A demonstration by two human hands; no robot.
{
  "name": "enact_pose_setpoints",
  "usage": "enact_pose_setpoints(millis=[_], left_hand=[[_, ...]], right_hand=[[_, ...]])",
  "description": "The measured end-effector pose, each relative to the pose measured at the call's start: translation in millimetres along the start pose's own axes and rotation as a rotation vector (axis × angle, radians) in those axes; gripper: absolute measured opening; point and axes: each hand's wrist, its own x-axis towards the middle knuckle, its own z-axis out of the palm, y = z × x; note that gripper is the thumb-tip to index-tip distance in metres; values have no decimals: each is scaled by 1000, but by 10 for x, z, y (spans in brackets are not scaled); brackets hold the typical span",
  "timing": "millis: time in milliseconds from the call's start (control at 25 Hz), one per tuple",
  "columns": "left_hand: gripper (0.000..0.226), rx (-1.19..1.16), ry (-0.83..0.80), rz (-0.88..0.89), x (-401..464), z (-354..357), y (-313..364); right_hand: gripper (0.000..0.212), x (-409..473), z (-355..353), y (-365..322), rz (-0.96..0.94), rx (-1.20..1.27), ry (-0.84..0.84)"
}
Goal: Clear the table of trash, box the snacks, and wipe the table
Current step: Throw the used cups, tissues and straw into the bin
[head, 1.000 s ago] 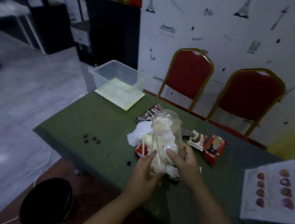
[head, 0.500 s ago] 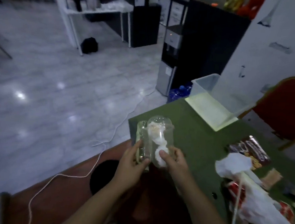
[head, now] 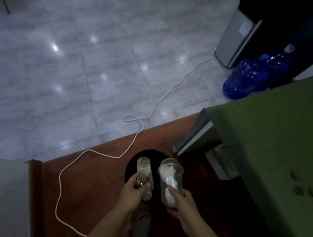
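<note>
Step in hand, judged: trash clearing. The person stands beside the worktop point(head: 273, 146) with both hands held over a round black bin point(head: 139, 154) on the reddish floor; the bin's dark mouth shows behind and between the two items. Disposal not yet done, as both pieces are gripped.

Left hand point(head: 133, 193): fingers curled round a small clear plastic bottle point(head: 144, 173), held base away from the person and neck end near the palm. Contents cannot be told; it looks empty or nearly so.

Right hand point(head: 182, 204): fingers and thumb wrapped round a clear plastic cup point(head: 170, 181), rim end pointing away from the person. Inside it is a wad of crumpled white paper or tissue point(head: 168, 177), filling much of the length.

Bottle and cup lie side by side, just apart, both over the bin opening.

Next move, judged: release both into the bin. This calls for loosening each grip while the items are centred over the mouth; the cup sits nearer the bin's right edge, so a slight shift left would make the drop safer.

Remaining: a few small dark bits point(head: 301, 189) lie on the green worktop cover at right, so the wiping is still to come. The snacks are out of view here. A white cable point(head: 131, 146) runs across the floor near the bin.
</note>
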Motion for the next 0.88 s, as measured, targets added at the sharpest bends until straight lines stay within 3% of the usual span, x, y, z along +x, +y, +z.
enact_pose_setpoints(millis=[120,360,480,640,720,880], left_hand=[[53,-33,33,-130,531,-5,-478],[59,8,-2,-307,1233,113,-1030],[57,18,14,-326,1431,184,-1082],[68,151,25,-324,1588,156,-1222],[74,228,48,-325,1567,124,-1259],[61,292,23,-310,1355,82,-1195]], right_hand=[[60,642,39,290,112,2,60],[56,1410,128,560,224,-61,125],[49,1636,219,620,226,-83,111],[74,1830,313,674,221,-85,77],[73,1847,307,707,204,-80,71],[71,1698,263,709,231,-58,31]])
